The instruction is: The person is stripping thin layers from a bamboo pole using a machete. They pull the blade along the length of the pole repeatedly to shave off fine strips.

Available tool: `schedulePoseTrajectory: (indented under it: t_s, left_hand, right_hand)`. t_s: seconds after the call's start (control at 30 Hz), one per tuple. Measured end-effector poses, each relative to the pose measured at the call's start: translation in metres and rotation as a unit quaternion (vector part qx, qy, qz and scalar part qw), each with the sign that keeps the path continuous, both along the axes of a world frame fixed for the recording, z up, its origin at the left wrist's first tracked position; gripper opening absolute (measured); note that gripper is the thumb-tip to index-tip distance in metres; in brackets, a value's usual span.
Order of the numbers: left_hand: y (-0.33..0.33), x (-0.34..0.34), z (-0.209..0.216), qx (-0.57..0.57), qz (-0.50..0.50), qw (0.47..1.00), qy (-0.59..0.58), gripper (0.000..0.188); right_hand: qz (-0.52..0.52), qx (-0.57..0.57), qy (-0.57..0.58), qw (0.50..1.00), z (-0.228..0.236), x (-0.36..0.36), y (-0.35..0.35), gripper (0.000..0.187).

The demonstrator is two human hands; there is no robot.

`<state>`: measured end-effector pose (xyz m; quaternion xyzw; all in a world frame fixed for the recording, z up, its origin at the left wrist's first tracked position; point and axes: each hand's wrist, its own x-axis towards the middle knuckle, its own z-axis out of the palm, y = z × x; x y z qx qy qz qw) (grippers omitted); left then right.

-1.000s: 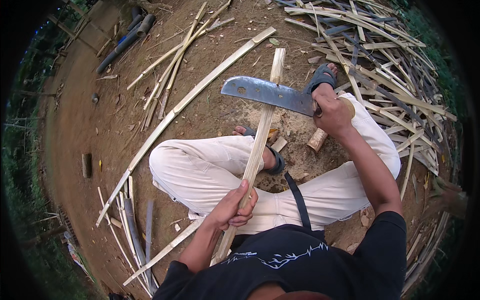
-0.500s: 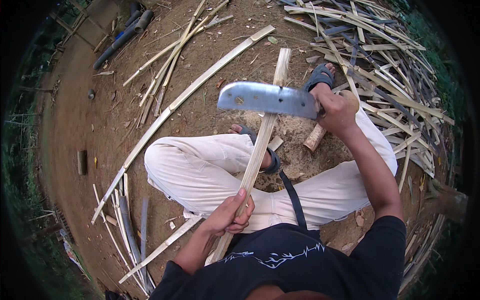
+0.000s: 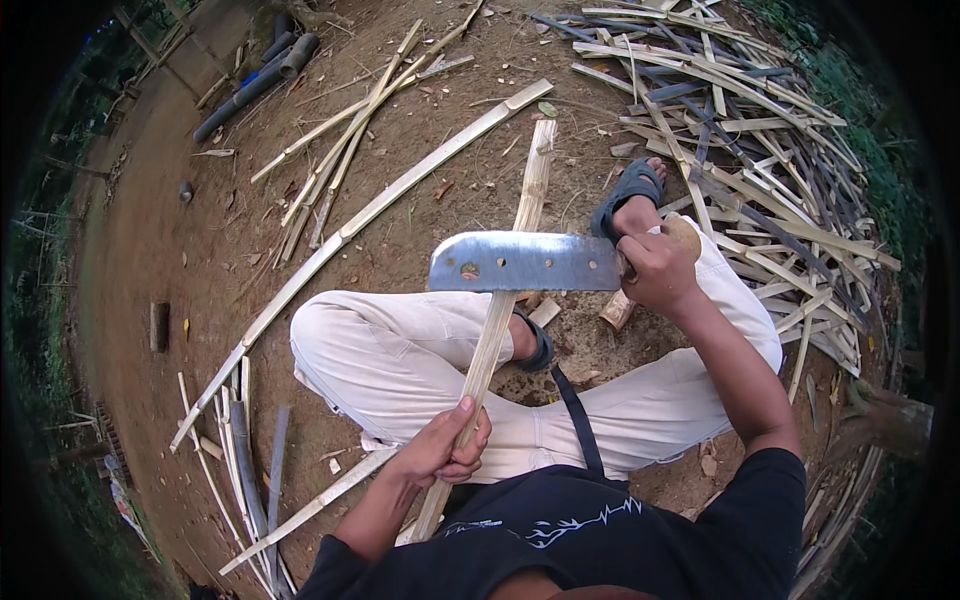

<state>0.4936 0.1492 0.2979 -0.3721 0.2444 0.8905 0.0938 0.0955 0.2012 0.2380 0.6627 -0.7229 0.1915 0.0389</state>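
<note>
My left hand (image 3: 443, 447) is closed round the lower part of a pale split bamboo strip (image 3: 489, 345), which slants up and away between my legs. In my right hand (image 3: 660, 266) is the handle of a cleaver (image 3: 525, 261) with a broad steel blade pierced by several holes. The blade lies across the strip's middle and hides a piece of it; whether its edge touches the wood I cannot tell. A short round piece of wood (image 3: 617, 311) sits on the ground below my right hand, partly covered by it.
A big heap of split bamboo (image 3: 765, 180) fills the right side. One long strip (image 3: 385, 200) curves across the ground left of me, with smaller bundles (image 3: 240, 470) near its lower end. Dark bamboo poles (image 3: 255, 90) lie at the far left, and a short log (image 3: 159, 327) at the left.
The cleaver has come down along the strip toward me, my right hand moving with it. The strip's far end has shifted slightly left and nearer; my left hand keeps its grip.
</note>
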Motion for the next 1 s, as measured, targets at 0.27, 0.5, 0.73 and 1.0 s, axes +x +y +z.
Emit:
schedulePoseTrajectory:
  t_s: [0.27, 0.5, 0.73, 1.0]
  left_hand:
    - [0.013, 0.025, -0.014, -0.020, -0.005, 0.999, 0.041, 0.058]
    - [-0.009, -0.011, -0.024, -0.085, 0.070, 0.992, -0.058, 0.062]
    - [-0.071, 0.025, 0.020, -0.410, 0.142, 0.878, -0.203, 0.038]
    - [-0.144, 0.177, 0.019, -0.667, 0.289, 0.537, -0.427, 0.037]
  right_hand:
    - [-0.242, 0.023, -0.115, 0.963, -0.002, -0.053, -0.010, 0.019]
    - [-0.179, -0.008, -0.248, 0.952, -0.011, -0.012, -0.017, 0.014]
    - [-0.204, 0.071, -0.236, 0.947, -0.030, 0.002, -0.014, 0.021]
    - [-0.186, 0.126, -0.229, 0.947, -0.087, 0.004, -0.002, 0.026]
